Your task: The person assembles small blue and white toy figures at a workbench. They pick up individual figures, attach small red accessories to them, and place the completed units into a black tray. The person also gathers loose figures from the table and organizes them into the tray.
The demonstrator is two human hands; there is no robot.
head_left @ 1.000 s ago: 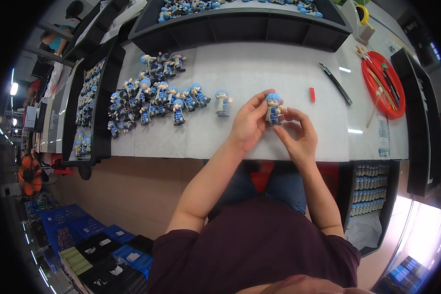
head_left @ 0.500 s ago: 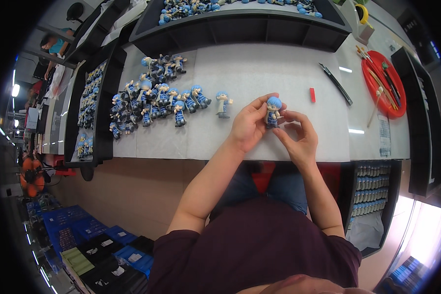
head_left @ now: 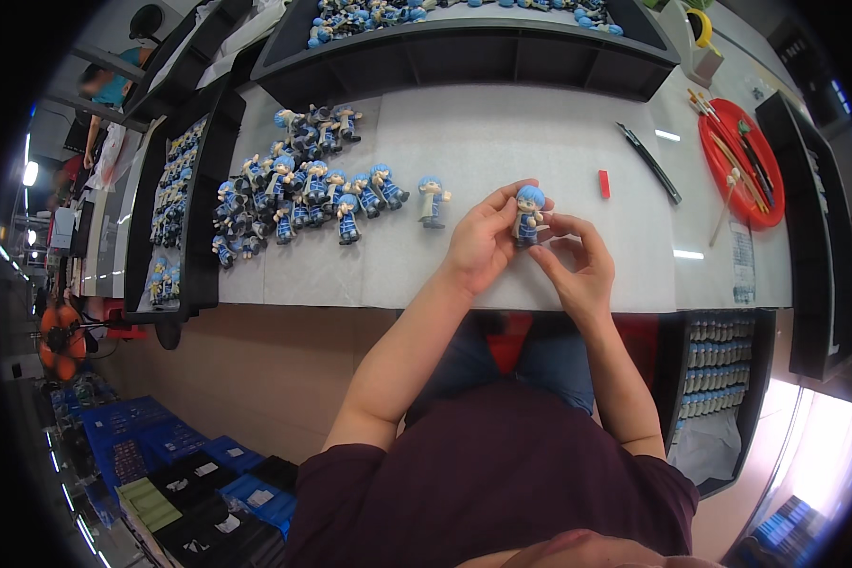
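Upright between my two hands is a small figurine [head_left: 528, 216] with light blue hair and a dark blue outfit. My left hand [head_left: 484, 239] grips it from its left side, fingers behind and thumb near the head. From the other side my right hand [head_left: 577, 268] touches it, fingertips at its arm and thumb by its feet. To the left, a single similar figurine [head_left: 432, 202] lies by itself on the white table covering [head_left: 350, 275]. Beyond that is a heap of like figurines [head_left: 293, 180], jumbled together.
A black tray of figurines [head_left: 464, 59] spans the far side; another black tray [head_left: 205, 213] stands left. Rightward lie a red strip [head_left: 604, 184], a black pen [head_left: 649, 163] and a red dish [head_left: 772, 161] with brushes. A tray of lined-up figurines [head_left: 670, 407] sits lower right.
My hands and the held figurine stay almost in place. In the far left background, a person has shifted slightly.
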